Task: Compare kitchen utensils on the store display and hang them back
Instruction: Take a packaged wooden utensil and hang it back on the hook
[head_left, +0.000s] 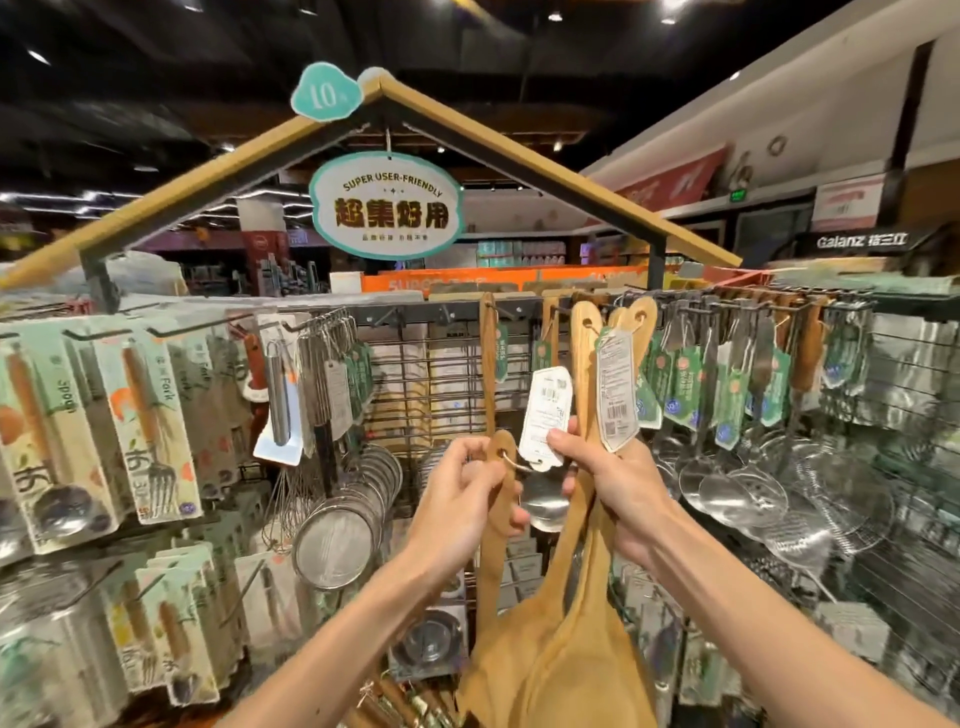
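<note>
Below the hook rail (447, 310), left hand (457, 499) pinches one wooden spatula (491, 577), right hand (613, 493) grips a spatula bundle (584, 353) that could slip, tags (545, 415) snagging.

We are in a shop, in its kitchenware aisle. A wire display rack (410, 384) carries many identical ladles (698, 480), strainers (335, 538) and packed forks (150, 431) on hooks. Barcode tags (545, 410) hang on the wooden spatulas (587, 660). A hanging sign (387, 207) reads "SUPER USER-FRIENDLY", and a Galanz sign (860, 240) shows behind.
</note>
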